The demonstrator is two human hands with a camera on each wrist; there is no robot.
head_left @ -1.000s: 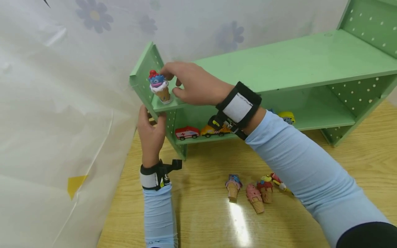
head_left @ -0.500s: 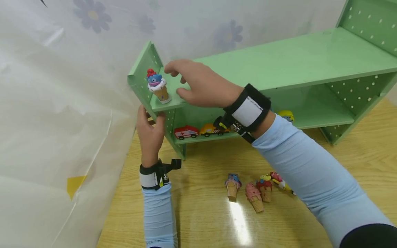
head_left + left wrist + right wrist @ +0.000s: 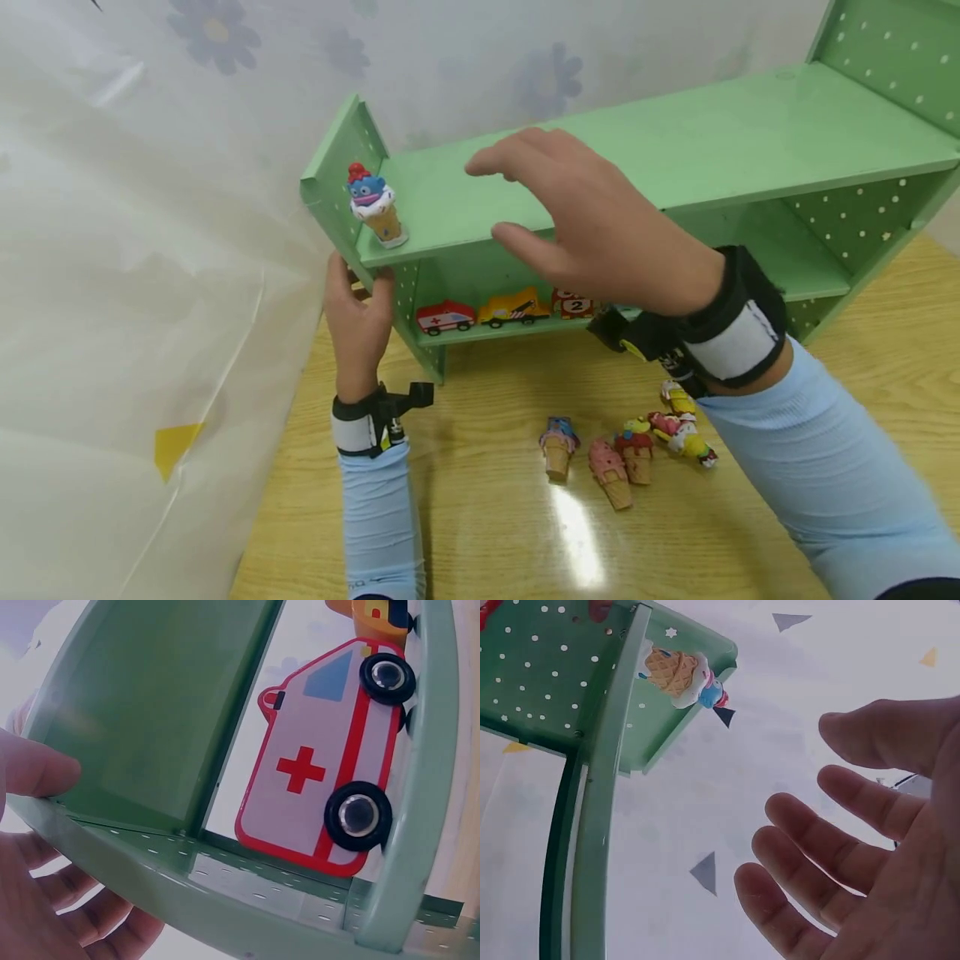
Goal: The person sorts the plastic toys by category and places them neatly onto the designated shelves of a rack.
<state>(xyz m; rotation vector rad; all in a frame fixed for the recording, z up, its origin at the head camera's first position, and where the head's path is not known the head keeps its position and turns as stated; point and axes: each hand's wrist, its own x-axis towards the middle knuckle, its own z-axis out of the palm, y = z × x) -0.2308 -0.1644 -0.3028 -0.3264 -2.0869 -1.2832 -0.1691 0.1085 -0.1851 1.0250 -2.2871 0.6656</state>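
Observation:
An ice cream cone toy (image 3: 377, 218) with a blue face and red top stands upright at the left end of the green shelf's (image 3: 465, 221) upper board. In the head view my right hand (image 3: 600, 221) hovers over that board, to the right of the cone, fingers spread and holding nothing; the right wrist view shows its bare palm (image 3: 900, 885). My left hand (image 3: 358, 321) grips the shelf's left side panel, thumb and fingers on either side of the edge (image 3: 135, 877). Just inside, a toy ambulance (image 3: 322, 765) stands on the lower board.
Along the lower board, a yellow tow truck (image 3: 514, 307) and a red numbered block (image 3: 573, 304) follow the ambulance. On the wooden table (image 3: 487, 517) lie a blue-topped cone (image 3: 558, 450), a pink cone (image 3: 611, 475), a red-topped cone (image 3: 637, 452) and several yellow-and-red toys (image 3: 684, 433).
My right hand has drawn away from the ice cream cone toy toward the right, its fingers spreading wider. The toy stays standing on the board. My left hand keeps its hold on the side panel.

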